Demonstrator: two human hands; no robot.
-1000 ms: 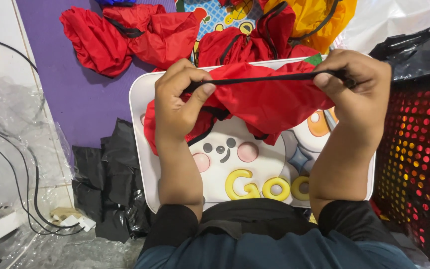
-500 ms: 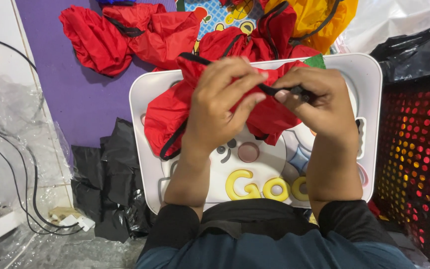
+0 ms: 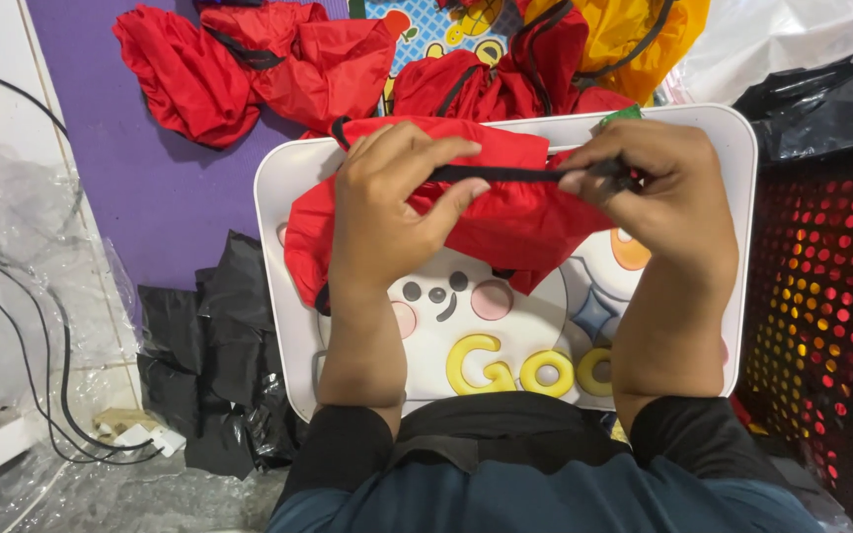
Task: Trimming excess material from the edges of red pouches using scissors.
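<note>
Near the middle of the frame, a red drawstring bag of thin, crinkly fabric lies bunched on a white lap tray printed with a cartoon face and fat yellow letters. The left hand is closed over the bag's upper edge, thumb and fingers pinching one end of the black drawstring. The right hand, just right of centre, is closed too, gripping the other end of the cord between thumb and fingertips, so the cord runs taut and level between the two hands.

The bag looks very light and soft, the sort of slick cloth that slides and collapses rather than holding a shape; I would judge the cord, or the hemmed channel it runs through, the surest place to take hold, since loose fabric would slip through the fingers.

Along the top of the frame lie more red bags and a yellow bag, heaped on a purple mat. Crumpled black plastic sits lower left, beside clear wrapping and black cables. A black perforated crate stands at the right edge.
</note>
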